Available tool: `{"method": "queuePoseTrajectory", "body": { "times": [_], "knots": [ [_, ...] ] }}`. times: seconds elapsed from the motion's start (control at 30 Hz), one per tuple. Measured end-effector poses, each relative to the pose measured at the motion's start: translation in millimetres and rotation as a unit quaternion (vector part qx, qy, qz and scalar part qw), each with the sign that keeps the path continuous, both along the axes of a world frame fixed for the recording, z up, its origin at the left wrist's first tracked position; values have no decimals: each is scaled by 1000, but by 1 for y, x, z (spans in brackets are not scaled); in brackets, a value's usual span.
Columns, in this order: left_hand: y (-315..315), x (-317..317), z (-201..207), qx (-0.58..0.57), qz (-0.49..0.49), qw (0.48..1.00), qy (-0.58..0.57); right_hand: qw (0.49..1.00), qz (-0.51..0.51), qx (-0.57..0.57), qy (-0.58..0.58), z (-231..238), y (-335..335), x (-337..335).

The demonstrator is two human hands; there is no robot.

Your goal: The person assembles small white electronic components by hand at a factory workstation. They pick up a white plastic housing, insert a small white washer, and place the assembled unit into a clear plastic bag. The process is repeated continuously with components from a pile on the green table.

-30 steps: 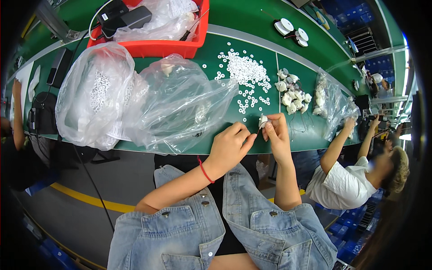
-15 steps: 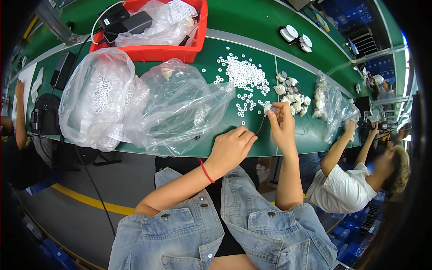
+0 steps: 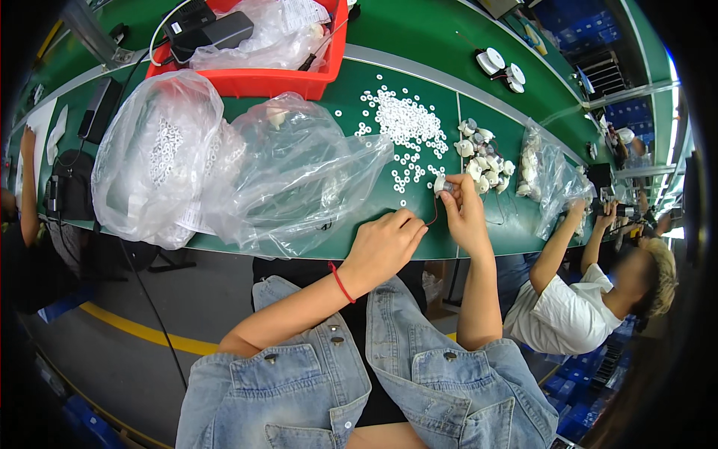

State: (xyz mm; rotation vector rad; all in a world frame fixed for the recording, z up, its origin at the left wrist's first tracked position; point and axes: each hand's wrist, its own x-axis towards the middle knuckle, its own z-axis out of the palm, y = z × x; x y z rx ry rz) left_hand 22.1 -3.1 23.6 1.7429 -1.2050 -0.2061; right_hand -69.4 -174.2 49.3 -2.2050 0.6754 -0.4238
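Wire point(image 3: 436, 212) and white component point(image 3: 440, 185) held between two hands

The hands are apart above the near edge of the green workbench point(image 3: 374, 200). The right hand point(image 3: 467, 215) has its thumb and fingers closed on the component, a small white piece with a greyish section, just beside the lowest scattered white washers point(image 3: 407, 118). The dark red wire runs down from it to the left hand point(image 3: 385, 241), whose fingertips are pinched on its lower part. A red cord bracelet point(image 3: 342, 282) circles the left wrist.

Right of the washers lies a heap of white wired parts point(image 3: 485, 163). To the left, a clear plastic bag of washers point(image 3: 161, 194) stands beside another clear bag point(image 3: 299, 176), with a red bin point(image 3: 262, 84) behind them. A co-worker in a white shirt point(image 3: 557, 314) is at the right.
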Motion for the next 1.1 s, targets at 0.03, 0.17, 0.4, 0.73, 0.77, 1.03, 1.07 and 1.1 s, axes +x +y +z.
{"method": "queuePoseTrajectory", "body": {
  "times": [0.03, 0.17, 0.4, 0.73, 0.77, 1.03, 1.07, 1.1],
  "knots": [
    [0, 0, -1, -3, 2, 1000, 1, 1000, 11, 2, 5, 2, -1, 3],
    [0, 0, -1, -3, 4, 1000, 6, 996, 51, -52, 54, 11, -9, 6],
    [0, 0, -1, -3, -11, 1000, -8, 995, 21, -70, 68, 17, 4, -7],
    [-1, -12, -5, -15, -55, 995, -79, 997, -14, -65, 50, 10, 22, -11],
    [-1, -17, -5, -18, -55, 995, -86, 997, -15, -62, 46, 9, 22, -12],
    [-2, -27, -7, -17, -29, 997, -69, 991, -77, -1, 112, 17, 24, -9],
    [-2, -27, -8, -15, -30, 996, -78, 990, -75, -10, 117, 16, 24, -9],
    [-1, -27, -8, -13, -31, 996, -87, 990, -73, -18, 121, 14, 23, -9]
  ]
}}
